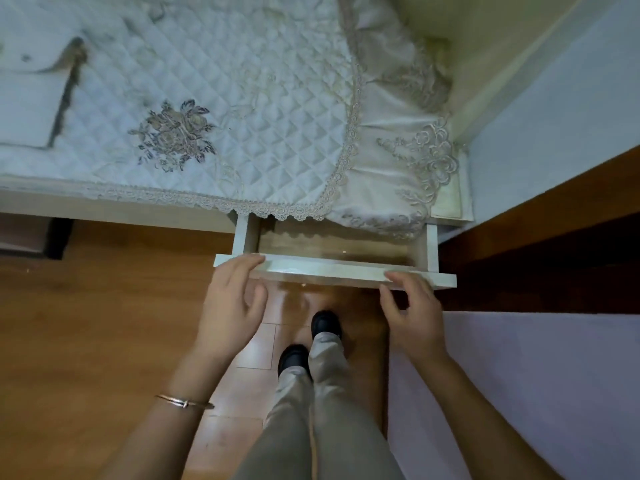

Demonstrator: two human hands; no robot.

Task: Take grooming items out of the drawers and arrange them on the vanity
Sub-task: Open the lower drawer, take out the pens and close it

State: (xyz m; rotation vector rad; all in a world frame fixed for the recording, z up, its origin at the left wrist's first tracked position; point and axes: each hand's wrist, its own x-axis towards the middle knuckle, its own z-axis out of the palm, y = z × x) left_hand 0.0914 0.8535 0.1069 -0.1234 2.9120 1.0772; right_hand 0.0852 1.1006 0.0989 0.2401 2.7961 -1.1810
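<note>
Nearest, left hand and right hand, both loosely spread and clasping nothing, fingertips touching the front panel of the drawer. Partly pulled out below the vanity; visible floor bare, no grooming items seen. Probably light and stiff, best held at the panel's two ends. Beyond, quilted cover.

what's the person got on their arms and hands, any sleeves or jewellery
Both forearms are bare, with no sleeves in view. The left wrist carries a thin metallic bangle, rose-gold in tone, with a small crossed clasp-like detail on top. The left hand and right hand wear no gloves, and no rings show on the fingers. The right wrist is bare.
</note>
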